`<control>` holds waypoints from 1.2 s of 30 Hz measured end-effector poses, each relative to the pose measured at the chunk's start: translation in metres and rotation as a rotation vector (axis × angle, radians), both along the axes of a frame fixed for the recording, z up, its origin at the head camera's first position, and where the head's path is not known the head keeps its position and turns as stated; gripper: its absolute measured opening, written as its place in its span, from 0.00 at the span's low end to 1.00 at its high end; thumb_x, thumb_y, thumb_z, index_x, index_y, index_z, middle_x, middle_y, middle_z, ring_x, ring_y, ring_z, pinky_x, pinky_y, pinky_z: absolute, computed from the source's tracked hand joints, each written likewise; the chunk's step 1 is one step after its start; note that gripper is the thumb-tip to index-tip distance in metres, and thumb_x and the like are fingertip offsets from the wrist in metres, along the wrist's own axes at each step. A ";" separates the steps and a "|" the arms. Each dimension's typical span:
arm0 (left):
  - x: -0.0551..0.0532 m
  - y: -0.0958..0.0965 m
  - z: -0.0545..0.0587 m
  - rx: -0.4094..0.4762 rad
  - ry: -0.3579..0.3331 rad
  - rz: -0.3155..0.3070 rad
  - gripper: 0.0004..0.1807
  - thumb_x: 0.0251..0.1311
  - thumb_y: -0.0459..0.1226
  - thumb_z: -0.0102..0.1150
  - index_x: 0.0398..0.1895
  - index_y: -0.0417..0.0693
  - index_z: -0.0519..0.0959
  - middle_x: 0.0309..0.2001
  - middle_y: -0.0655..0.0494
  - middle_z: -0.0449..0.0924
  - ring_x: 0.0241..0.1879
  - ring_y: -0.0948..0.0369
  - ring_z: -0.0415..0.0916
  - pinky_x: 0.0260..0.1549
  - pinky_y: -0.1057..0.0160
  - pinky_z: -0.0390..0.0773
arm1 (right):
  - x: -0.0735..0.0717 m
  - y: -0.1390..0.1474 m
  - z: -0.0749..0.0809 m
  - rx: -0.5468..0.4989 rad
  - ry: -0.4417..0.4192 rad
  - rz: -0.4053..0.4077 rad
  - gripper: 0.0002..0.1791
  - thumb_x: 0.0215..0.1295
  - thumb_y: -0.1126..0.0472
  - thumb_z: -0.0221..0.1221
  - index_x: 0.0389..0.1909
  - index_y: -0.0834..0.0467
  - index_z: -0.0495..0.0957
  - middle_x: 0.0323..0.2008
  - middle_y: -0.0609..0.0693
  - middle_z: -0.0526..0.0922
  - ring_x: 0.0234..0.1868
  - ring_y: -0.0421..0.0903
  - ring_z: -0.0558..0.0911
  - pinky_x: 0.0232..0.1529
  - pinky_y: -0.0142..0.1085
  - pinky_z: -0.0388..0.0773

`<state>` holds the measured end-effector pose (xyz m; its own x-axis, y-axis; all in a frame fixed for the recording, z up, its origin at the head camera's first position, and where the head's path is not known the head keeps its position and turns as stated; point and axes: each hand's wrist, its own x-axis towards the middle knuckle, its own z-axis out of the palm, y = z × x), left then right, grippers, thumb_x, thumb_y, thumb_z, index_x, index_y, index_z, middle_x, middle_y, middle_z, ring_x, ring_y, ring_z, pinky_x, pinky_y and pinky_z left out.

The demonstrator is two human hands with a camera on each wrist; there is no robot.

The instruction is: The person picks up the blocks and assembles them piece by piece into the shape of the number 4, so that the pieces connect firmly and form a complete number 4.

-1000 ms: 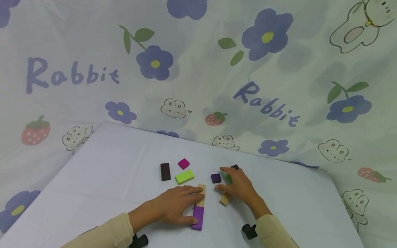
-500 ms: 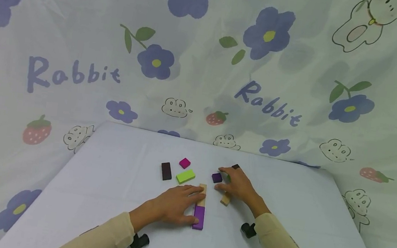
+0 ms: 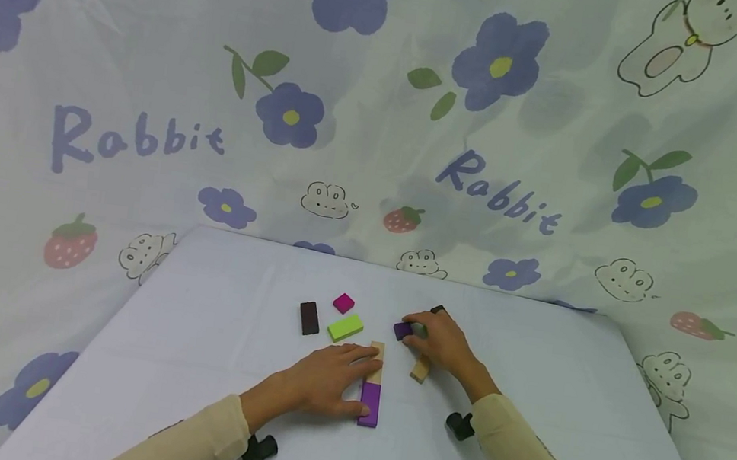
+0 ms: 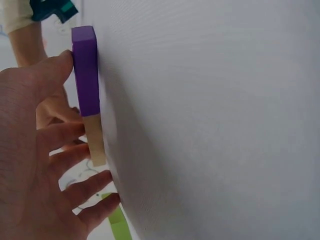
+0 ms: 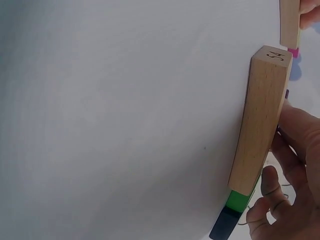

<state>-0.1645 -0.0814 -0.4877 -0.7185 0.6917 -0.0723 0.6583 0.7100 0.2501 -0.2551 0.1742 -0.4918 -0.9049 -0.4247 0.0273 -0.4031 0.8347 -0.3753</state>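
Observation:
My left hand rests with extended fingers along a plain wooden block, its thumb on the purple block. Those two blocks lie end to end; in the left wrist view the thumb touches the side of the purple block. My right hand pinches a small dark purple block between thumb and fingers. Under that hand lie a wooden block, a mostly hidden green block and a dark block. The right wrist view shows this wooden block marked "54".
Left of centre lie a dark brown block, a lime green block and a small magenta block. A white cloth covers the table. Behind it hangs a printed curtain.
My right thumb and fingers have closed in on the small dark purple block, which they stood apart from before. The left hand stays where it was.

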 end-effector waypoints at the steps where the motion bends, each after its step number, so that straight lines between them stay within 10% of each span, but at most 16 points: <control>1: 0.000 0.000 0.000 -0.001 0.000 0.001 0.41 0.65 0.65 0.54 0.76 0.57 0.64 0.77 0.56 0.59 0.75 0.52 0.57 0.69 0.47 0.64 | 0.000 0.000 0.000 -0.001 -0.004 -0.003 0.22 0.63 0.53 0.70 0.58 0.50 0.83 0.56 0.47 0.84 0.53 0.49 0.78 0.57 0.46 0.76; 36: 0.000 0.001 0.000 -0.010 -0.005 0.006 0.41 0.65 0.65 0.53 0.77 0.57 0.64 0.78 0.56 0.58 0.76 0.52 0.56 0.69 0.46 0.64 | 0.000 -0.029 0.006 0.005 -0.013 0.023 0.21 0.60 0.44 0.70 0.52 0.47 0.86 0.46 0.41 0.87 0.49 0.46 0.80 0.55 0.49 0.76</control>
